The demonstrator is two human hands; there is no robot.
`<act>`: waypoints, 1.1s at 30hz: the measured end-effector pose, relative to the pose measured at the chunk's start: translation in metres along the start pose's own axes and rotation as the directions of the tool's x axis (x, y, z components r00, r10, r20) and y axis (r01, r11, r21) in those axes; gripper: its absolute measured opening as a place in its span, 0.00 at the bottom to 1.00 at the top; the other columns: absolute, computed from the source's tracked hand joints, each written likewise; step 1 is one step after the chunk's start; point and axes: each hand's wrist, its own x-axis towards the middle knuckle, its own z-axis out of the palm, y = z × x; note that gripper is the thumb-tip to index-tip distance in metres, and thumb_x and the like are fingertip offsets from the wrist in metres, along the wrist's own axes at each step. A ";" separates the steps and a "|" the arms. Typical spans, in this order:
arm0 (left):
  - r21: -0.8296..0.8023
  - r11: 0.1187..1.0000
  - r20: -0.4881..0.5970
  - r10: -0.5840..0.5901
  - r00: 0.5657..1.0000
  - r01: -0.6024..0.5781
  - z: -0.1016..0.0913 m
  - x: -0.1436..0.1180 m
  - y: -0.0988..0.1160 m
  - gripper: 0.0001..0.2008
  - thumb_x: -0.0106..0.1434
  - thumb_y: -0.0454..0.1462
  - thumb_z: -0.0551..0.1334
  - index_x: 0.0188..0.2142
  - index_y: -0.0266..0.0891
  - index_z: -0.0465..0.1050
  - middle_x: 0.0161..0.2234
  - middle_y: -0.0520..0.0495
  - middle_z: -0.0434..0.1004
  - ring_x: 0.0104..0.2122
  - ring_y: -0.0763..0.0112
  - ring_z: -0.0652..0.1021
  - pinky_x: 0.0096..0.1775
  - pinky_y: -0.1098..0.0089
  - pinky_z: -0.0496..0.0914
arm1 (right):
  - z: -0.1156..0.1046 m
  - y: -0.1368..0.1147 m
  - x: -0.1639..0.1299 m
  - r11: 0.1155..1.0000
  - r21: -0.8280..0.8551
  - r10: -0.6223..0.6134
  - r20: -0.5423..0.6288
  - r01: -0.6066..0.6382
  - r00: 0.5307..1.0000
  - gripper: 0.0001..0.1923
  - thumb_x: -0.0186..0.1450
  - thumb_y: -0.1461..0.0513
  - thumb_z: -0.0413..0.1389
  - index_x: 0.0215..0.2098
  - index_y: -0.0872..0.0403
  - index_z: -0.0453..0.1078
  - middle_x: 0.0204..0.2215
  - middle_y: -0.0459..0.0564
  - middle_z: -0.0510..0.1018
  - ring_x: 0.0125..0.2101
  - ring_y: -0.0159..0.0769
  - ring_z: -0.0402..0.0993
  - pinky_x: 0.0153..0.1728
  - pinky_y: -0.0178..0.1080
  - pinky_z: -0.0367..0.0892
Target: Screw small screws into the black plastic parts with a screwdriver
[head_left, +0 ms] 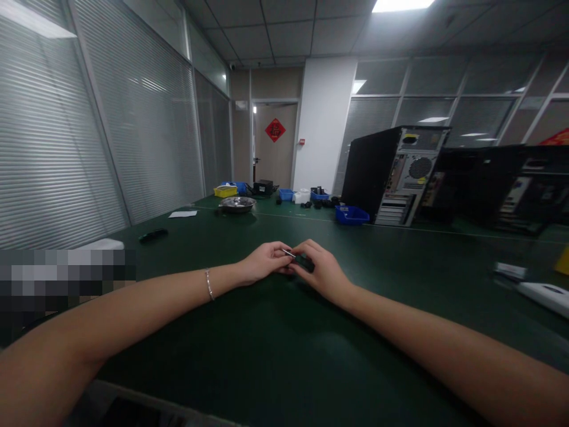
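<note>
Both my arms reach forward over a dark green table (275, 350). My hands meet near its middle. My right hand (322, 270) grips a small black part (304, 261) between thumb and fingers. My left hand (264, 261), with a bracelet on its wrist, pinches a thin silver metal piece (288, 254) whose tip touches the black part. What the black part is cannot be made out.
A black computer tower (393, 175) stands at the back right, with more dark cases beside it. Blue bins (351, 214), a yellow bin (225, 191) and a metal bowl (237, 204) sit at the far end. A black object (153, 235) lies left; white items (544, 293) lie right.
</note>
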 end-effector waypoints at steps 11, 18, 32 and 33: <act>-0.104 0.994 0.010 -0.025 1.000 0.026 -0.001 -0.001 0.002 0.15 0.55 0.35 0.66 0.41 0.34 0.68 0.36 0.44 0.75 0.36 0.70 0.77 0.40 0.69 0.71 | -0.002 -0.007 -0.002 0.999 0.008 -0.041 -0.067 0.042 0.997 0.09 0.60 0.64 0.53 0.40 0.51 0.66 0.36 0.50 0.70 0.35 0.36 0.69 0.37 0.37 0.66; -0.199 0.979 0.085 -0.026 0.996 0.043 0.002 -0.007 0.012 0.13 0.57 0.33 0.64 0.43 0.34 0.68 0.40 0.42 0.74 0.40 0.68 0.77 0.41 0.68 0.72 | -0.005 -0.011 -0.002 0.995 0.057 -0.080 -0.119 0.087 0.990 0.09 0.61 0.63 0.53 0.41 0.51 0.66 0.37 0.51 0.70 0.38 0.38 0.69 0.38 0.38 0.66; -0.090 0.995 0.017 0.041 0.999 -0.039 0.001 -0.001 0.004 0.12 0.60 0.33 0.60 0.44 0.34 0.72 0.38 0.44 0.73 0.35 0.72 0.74 0.43 0.67 0.67 | 0.003 -0.001 -0.001 1.000 -0.006 -0.020 -0.081 0.020 0.997 0.13 0.63 0.62 0.53 0.47 0.47 0.67 0.38 0.49 0.70 0.36 0.37 0.70 0.38 0.38 0.67; -0.059 0.996 -0.021 0.061 0.998 -0.062 -0.002 0.001 0.002 0.12 0.60 0.33 0.60 0.45 0.34 0.71 0.37 0.45 0.73 0.34 0.74 0.73 0.40 0.69 0.67 | 0.003 0.000 -0.001 1.000 0.001 -0.010 -0.092 0.011 0.996 0.14 0.63 0.62 0.53 0.48 0.47 0.67 0.38 0.49 0.70 0.37 0.37 0.70 0.38 0.38 0.67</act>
